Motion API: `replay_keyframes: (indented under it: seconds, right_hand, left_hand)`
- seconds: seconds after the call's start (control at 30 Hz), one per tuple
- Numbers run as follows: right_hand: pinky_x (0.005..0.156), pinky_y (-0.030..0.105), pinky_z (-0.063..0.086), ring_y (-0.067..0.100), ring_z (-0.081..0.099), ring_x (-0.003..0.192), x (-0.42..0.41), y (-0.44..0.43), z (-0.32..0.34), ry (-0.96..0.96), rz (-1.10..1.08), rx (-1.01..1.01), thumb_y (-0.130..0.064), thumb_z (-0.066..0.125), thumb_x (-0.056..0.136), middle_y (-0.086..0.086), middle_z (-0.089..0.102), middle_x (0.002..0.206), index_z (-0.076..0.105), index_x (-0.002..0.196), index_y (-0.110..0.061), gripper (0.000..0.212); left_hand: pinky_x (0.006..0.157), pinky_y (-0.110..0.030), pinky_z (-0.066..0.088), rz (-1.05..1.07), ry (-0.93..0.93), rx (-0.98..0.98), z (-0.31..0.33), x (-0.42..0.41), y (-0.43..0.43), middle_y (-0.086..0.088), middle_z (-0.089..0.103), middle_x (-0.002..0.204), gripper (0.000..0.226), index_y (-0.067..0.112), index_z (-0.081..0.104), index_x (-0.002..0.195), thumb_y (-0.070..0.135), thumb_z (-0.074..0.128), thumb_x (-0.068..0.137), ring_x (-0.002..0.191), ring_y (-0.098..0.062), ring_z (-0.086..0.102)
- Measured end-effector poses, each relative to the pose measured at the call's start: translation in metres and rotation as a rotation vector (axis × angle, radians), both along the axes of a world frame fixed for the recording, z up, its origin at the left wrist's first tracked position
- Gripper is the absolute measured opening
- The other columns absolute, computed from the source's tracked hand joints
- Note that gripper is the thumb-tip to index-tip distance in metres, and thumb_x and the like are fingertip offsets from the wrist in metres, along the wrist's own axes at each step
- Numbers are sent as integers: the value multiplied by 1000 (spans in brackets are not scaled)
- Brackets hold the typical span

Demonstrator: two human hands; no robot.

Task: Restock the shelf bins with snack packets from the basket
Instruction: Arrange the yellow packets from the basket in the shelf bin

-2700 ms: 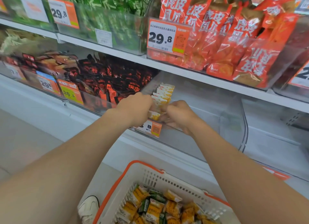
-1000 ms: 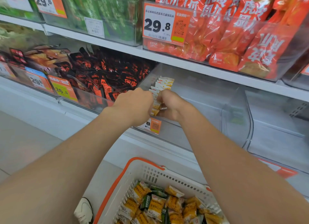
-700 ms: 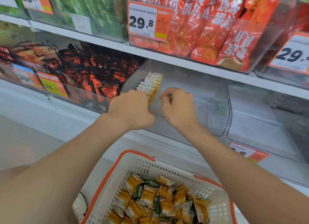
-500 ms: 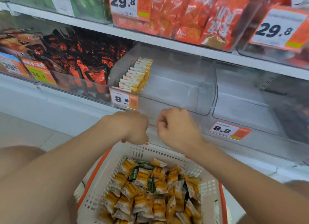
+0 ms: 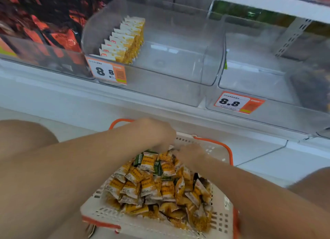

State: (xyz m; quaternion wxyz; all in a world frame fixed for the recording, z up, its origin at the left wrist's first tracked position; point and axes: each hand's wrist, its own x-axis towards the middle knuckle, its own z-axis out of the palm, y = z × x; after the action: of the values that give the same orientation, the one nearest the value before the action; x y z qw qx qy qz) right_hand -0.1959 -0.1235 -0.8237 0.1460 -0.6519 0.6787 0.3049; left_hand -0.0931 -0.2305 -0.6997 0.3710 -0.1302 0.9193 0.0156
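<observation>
A white basket with orange rim and handles (image 5: 219, 219) sits low in front of me, heaped with small yellow snack packets (image 5: 157, 187) and a few green ones. My left hand (image 5: 157, 133) and my right hand (image 5: 189, 153) both reach down onto the far end of the heap, fingers curled among the packets; motion blur hides whether either holds one. Above, a clear shelf bin (image 5: 178, 88) holds a single upright row of yellow-and-white packets (image 5: 125, 40) along its left wall.
A price tag reading 8.8 (image 5: 107, 71) hangs on that bin's front. To its right stands another clear bin (image 5: 267, 69) with its own tag (image 5: 237, 103). A bin of dark red packets (image 5: 53, 33) is on the left. My knees (image 5: 23, 135) flank the basket.
Both hands have left the row of packets in the bin and dropped down into the basket. The view has tilted down, so the upper shelves are out of sight.
</observation>
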Motion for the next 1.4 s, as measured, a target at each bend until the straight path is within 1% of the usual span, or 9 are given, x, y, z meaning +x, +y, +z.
replay_keyframes:
  seconds: [0.27,0.43,0.57,0.63,0.8,0.93,1.07,1.2,1.4]
  right_hand:
    - [69,38,53,31,65,94,-3,-1,-2,-118,-60,18,5,54,96,12,62,106,63,108,-3,18]
    - [51,34,47,22,54,61,-2,-21,25,-332,-345,-151,-11,51,88,8,56,71,64,77,-4,18]
    - [62,27,47,11,60,74,14,-27,66,-730,-555,-506,-26,66,87,-3,66,83,65,83,-15,12]
    - [62,21,46,3,63,78,24,-26,87,-840,-586,-642,-28,67,90,-9,69,91,67,87,-20,8]
    - [64,9,48,7,66,85,49,-20,131,-997,-593,-998,-14,63,89,-3,66,92,60,87,-17,5]
    - [86,33,50,18,61,106,56,-17,151,-933,-186,-1243,-4,67,86,2,58,99,56,88,-11,13]
    - [86,25,47,13,60,106,54,-23,164,-899,-255,-1459,-13,81,79,-2,55,102,60,90,-17,24]
    - [71,31,59,13,71,85,56,-38,175,-1230,-779,-1309,-36,90,77,-3,66,105,55,120,-24,56]
    - [79,25,54,14,73,94,48,-48,174,-1569,-930,-1145,-16,80,89,-1,79,101,75,110,-16,22]
  left_hand:
    - [55,-31,33,21,98,17,10,-9,-9,-3,43,74,7,4,60,98,4,53,100,65,-21,41]
    - [61,-29,36,106,30,-25,22,8,-23,-4,54,89,29,8,65,126,3,51,100,71,-21,44]
    - [76,-34,48,241,97,7,38,29,-35,-12,63,133,43,12,59,139,2,50,98,96,-26,60]
    - [79,-35,56,310,126,28,49,40,-40,-16,66,127,39,8,59,134,3,50,97,102,-29,69]
    - [69,-47,66,867,324,424,79,62,-50,-32,71,103,31,-16,53,114,10,37,106,68,-36,77]
    - [83,-51,64,1085,582,804,101,70,-48,-26,76,95,34,-5,67,113,24,49,109,81,-35,78]
    - [85,-47,64,1162,861,976,105,76,-57,-8,78,104,17,13,71,112,23,71,99,90,-26,73]
    - [79,-30,57,1130,918,1131,103,74,-60,-6,75,104,19,16,75,110,26,75,94,93,-20,64]
    - [79,-30,53,1121,1014,1146,103,74,-60,0,77,96,18,22,63,85,31,67,100,89,-14,75]
